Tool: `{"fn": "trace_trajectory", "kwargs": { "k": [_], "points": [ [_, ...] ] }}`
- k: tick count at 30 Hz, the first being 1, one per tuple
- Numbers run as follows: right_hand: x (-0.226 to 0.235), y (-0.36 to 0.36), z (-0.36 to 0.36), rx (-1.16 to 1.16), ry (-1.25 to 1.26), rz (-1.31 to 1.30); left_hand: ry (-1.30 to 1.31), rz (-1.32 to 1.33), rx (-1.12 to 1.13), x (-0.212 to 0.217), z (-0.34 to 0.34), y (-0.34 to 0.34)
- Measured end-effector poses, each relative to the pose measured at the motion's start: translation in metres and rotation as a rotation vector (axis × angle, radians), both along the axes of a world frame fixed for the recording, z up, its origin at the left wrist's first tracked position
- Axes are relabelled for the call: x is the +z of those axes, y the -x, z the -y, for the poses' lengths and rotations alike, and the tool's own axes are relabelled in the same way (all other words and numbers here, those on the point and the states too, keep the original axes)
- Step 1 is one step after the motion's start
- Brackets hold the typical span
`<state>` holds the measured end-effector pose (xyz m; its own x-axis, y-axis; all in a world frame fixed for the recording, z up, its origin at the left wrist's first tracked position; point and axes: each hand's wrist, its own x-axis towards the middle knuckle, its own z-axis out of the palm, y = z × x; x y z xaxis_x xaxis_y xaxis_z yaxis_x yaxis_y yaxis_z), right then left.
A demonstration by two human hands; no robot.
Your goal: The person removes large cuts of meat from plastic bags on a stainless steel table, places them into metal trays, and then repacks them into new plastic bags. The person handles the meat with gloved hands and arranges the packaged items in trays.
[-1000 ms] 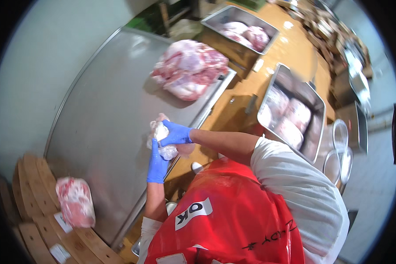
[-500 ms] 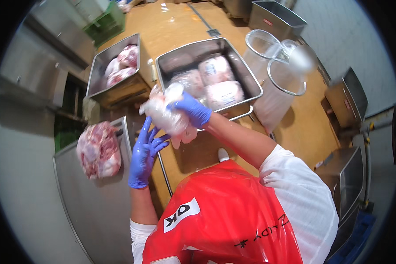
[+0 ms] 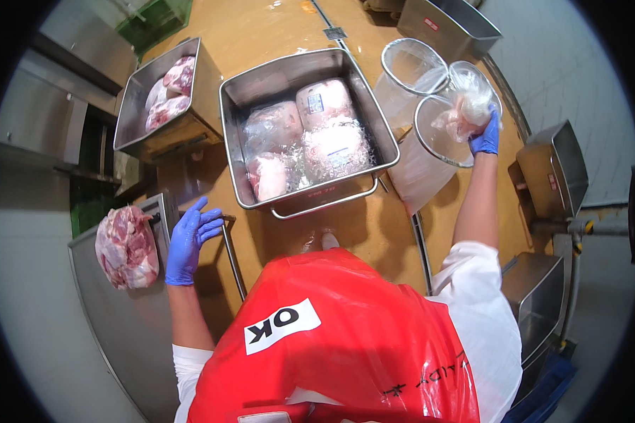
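At the upper right of the frame we see a crumpled clear plastic bag (image 3: 464, 107), gripped by the right hand (image 3: 485, 137) over a clear plastic bin (image 3: 441, 130). The left hand (image 3: 189, 240) hangs open at the left, near raw meat (image 3: 125, 247) on a steel table (image 3: 120, 331).

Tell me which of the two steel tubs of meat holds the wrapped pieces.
The larger tub, in the middle just ahead of the person: its pieces lie in clear plastic wrap. The smaller tub to its left holds bare, unwrapped cuts.
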<state>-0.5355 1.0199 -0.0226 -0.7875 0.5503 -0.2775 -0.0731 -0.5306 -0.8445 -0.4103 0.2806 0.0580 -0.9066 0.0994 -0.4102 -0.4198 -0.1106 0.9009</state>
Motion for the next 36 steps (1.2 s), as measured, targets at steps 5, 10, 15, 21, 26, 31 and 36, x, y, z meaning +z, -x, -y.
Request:
{"fn": "trace_trajectory", "kwargs": {
  "k": [5,10,15,21,26,31,36],
  "points": [
    [-0.114,0.004,-0.148,-0.023,-0.104,1.037,0.239,0.174,0.152,-0.060,0.051,-0.043],
    [-0.130,0.047,-0.101,-0.062,-0.125,0.591,0.261,0.369,0.468,-0.074,0.075,-0.118],
    [-0.192,0.085,-0.015,0.205,-0.061,0.454,0.144,0.371,0.608,-0.106,0.104,-0.178],
    [-0.263,0.120,0.262,0.614,-0.062,0.614,0.142,0.370,0.743,-0.111,0.147,-0.217],
    [-0.230,0.088,0.501,0.967,-0.220,0.468,0.095,0.269,0.876,-0.134,0.227,-0.245],
    [-0.139,0.034,0.682,1.323,-0.505,0.413,-0.023,0.221,1.079,-0.153,0.313,-0.282],
    [-0.097,0.015,0.815,1.469,-0.408,0.320,-0.020,0.142,1.141,-0.164,0.417,-0.264]
  ]
}}
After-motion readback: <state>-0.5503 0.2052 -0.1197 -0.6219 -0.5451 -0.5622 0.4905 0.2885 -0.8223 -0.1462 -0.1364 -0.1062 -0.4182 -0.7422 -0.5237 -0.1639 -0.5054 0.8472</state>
